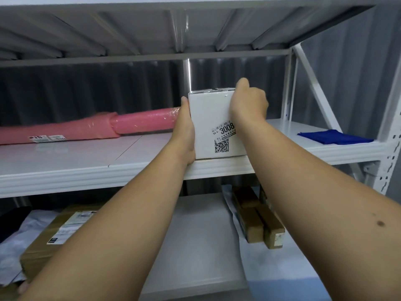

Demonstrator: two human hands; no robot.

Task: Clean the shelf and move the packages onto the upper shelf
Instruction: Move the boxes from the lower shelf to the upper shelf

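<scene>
One white box [213, 124], one pink roll [86, 127], one blue cloth [334, 137]

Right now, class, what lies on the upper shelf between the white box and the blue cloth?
Nothing: the head view shows bare upper shelf between white box and blue cloth.

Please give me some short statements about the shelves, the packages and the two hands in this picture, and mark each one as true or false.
1. Both hands hold the white box at the front of the upper shelf. True: the left hand is on its left side, and the right hand is on its top right corner.
2. The pink roll lies on the lower shelf. False: it lies on the upper shelf, left of the white box.
3. A blue cloth lies at the right end of the upper shelf. True.
4. The lower shelf holds no packages. False: brown boxes are there.
5. The white box carries a printed QR code. True.
</scene>
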